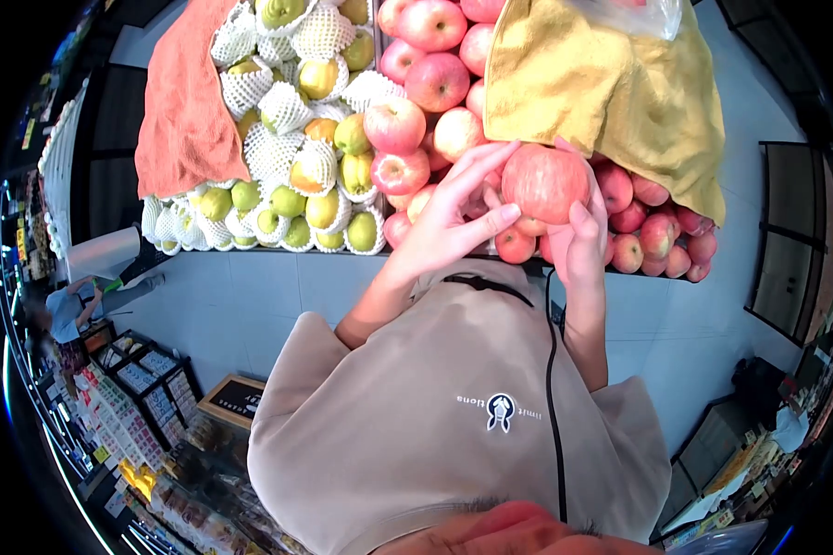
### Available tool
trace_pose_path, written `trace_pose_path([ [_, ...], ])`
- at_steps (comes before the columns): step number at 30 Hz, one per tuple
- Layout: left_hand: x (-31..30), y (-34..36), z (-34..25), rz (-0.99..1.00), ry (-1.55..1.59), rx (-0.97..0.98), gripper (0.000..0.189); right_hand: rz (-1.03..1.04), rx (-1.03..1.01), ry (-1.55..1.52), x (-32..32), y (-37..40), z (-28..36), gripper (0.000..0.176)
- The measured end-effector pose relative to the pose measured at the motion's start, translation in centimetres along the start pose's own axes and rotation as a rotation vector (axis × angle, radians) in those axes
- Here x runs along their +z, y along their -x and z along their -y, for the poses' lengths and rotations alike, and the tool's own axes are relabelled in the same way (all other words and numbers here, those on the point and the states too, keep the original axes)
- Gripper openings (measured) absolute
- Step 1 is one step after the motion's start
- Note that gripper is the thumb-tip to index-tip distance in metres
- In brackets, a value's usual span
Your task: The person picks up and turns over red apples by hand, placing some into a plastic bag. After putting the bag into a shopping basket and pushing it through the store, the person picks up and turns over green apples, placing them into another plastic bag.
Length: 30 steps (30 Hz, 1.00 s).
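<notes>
I see a large red-pink apple [544,183] raised in front of me, above the fruit display. My right hand [581,227] grips it from the right, thumb on the near side and fingers around the far edge. From the left, my left hand [449,215] cups the same apple, with its thumb and fingertips at the apple's side. Below and behind the hands lie more red apples [438,81], piled loose. A yellow cloth [602,83] drapes over the apples on the right, just beyond my right hand.
Green-yellow fruit in white foam nets [317,79] fills the display's left side, partly under an orange cloth [192,102]. A clear plastic bag [634,17] lies on the yellow cloth. Another person [69,310] is at far left, near shelves of packaged goods [148,379].
</notes>
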<state>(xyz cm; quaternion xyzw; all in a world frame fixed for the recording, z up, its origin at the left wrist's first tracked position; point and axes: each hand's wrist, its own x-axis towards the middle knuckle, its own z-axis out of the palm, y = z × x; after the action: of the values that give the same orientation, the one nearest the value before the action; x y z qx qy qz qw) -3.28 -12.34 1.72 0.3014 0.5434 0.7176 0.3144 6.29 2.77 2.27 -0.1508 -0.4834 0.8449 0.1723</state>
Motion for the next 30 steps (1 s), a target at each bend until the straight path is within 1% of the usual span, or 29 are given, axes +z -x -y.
trace_pose_path([
  [2, 0.1, 0.0, 0.2, 0.0, -0.05, 0.038, 0.055, 0.008, -0.062, 0.011, -0.6, -0.7, 1.3, 0.076],
  [4, -0.4, 0.3, 0.4, 0.06, -0.042, -0.037, 0.056, -0.056, -0.137, 0.06, 0.1, -2.2, 4.4, 0.073],
  [5, -0.5, 0.3, 0.4, 0.07, -0.037, -0.02, 0.054, -0.049, -0.183, 0.089, 0.4, -3.1, 6.4, 0.066],
  [6, -0.7, 0.2, 0.2, 0.074, -0.044, -0.048, 0.05, -0.166, -0.211, 0.151, 1.2, -4.2, 8.5, 0.056],
  [7, -0.9, 0.3, 0.5, 0.079, -0.057, -0.026, 0.047, -0.158, -0.355, 0.214, 1.5, -5.5, 9.8, 0.051],
  [8, -1.1, 0.3, 0.9, 0.083, -0.07, -0.004, 0.044, -0.161, -0.373, 0.285, 1.6, -7.1, 11.5, 0.052],
  [9, -1.2, 0.2, 0.5, 0.079, -0.152, 0.023, 0.038, -0.166, -0.389, 0.355, 1.5, -8.9, 13.2, 0.054],
  [11, -1.4, 0.5, 1.3, 0.065, -0.116, 0.01, 0.036, -0.022, -0.353, 0.47, 0.8, -13.0, 15.9, 0.054],
  [12, -1.4, 0.7, 1.6, 0.043, -0.072, -0.015, 0.033, -0.011, -0.31, 0.537, 0.2, -15.4, 16.5, 0.052],
  [13, -1.4, 0.8, 1.5, 0.023, -0.05, -0.024, 0.03, -0.002, -0.265, 0.603, -0.3, -17.8, 16.7, 0.051],
  [15, -1.6, 1.2, 1.8, 0.016, -0.028, -0.024, 0.029, -0.068, -0.315, 0.865, -1.4, -22.0, 15.9, 0.052],
  [16, -1.8, 1.4, 1.9, -0.001, 0.001, -0.031, 0.029, -0.073, -0.328, 0.863, -1.9, -23.4, 15.4, 0.052],
  [18, -2.1, 1.9, 2.1, -0.028, 0.02, -0.052, 0.028, 0.021, -0.458, 1.046, -2.6, -25.7, 14.6, 0.051],
  [20, -2.6, 2.5, 2.7, -0.083, 0.103, -0.138, 0.027, 0.037, -0.507, 1.041, -2.9, -27.2, 14.5, 0.052],
  [22, -3.0, 2.7, 3.1, -0.09, 0.067, -0.112, 0.026, 0.044, -0.556, 1.033, -3.7, -28.8, 14.2, 0.052],
  [24, -3.1, 2.9, 3.1, -0.117, 0.133, -0.157, 0.025, 0.05, -0.654, 1.102, -4.9, -30.7, 13.7, 0.051],
  [25, -3.1, 2.9, 3.0, -0.105, 0.128, -0.158, 0.025, 0.037, -0.658, 1.101, -5.5, -31.3, 13.3, 0.051],
  [27, -3.0, 2.8, 2.8, -0.113, 0.057, -0.152, 0.024, -0.016, -0.738, 1.186, -6.2, -31.9, 12.7, 0.051],
  [28, -3.0, 2.9, 2.8, -0.101, 0.053, -0.155, 0.024, -0.03, -0.738, 1.186, -6.1, -31.5, 12.8, 0.051],
  [30, -2.9, 2.9, 2.9, -0.101, 0.062, -0.161, 0.023, -0.072, -0.716, 1.292, -5.9, -30.8, 12.7, 0.052],
])
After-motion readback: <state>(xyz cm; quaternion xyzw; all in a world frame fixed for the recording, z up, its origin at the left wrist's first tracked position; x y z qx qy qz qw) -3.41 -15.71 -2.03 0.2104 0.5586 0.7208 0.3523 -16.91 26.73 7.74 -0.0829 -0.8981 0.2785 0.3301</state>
